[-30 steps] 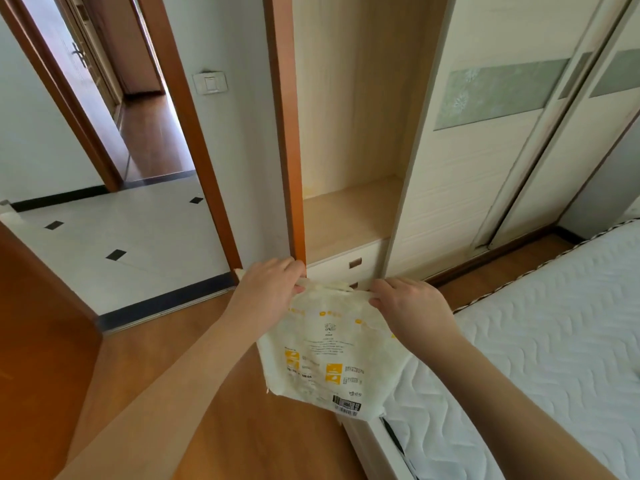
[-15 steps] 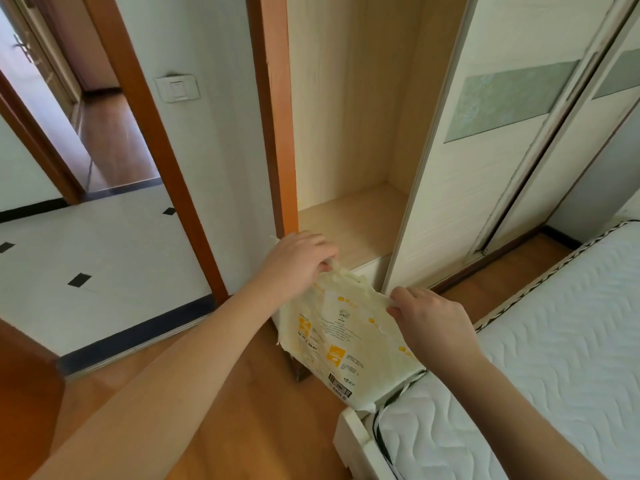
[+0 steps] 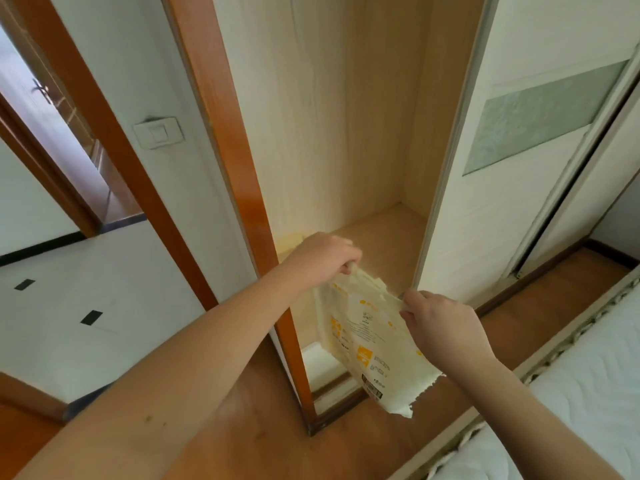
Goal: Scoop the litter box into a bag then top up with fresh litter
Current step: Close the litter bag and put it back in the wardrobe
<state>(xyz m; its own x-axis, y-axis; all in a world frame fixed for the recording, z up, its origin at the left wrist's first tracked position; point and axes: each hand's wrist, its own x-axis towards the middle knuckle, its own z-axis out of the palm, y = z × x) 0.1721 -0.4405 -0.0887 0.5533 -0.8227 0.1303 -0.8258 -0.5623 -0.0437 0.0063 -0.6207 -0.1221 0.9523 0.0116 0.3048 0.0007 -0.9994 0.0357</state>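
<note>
A cream bag [image 3: 367,337] with yellow print and a barcode hangs in the air in front of an open wardrobe compartment. My left hand [image 3: 320,258] grips its upper left corner. Its upper right edge is pinched by my right hand [image 3: 438,323]. The bag looks flat, and its lower edge is ragged. No litter box or scoop is in view.
The wardrobe shelf [image 3: 384,240] lies just behind the bag, with a sliding door [image 3: 519,168] to its right. A mattress [image 3: 585,386] fills the lower right. An orange door frame [image 3: 104,133] and a tiled hallway [image 3: 86,306] are on the left.
Both hands have carried the bag up and toward the wardrobe shelf. The view has swung right and closer to the wardrobe.
</note>
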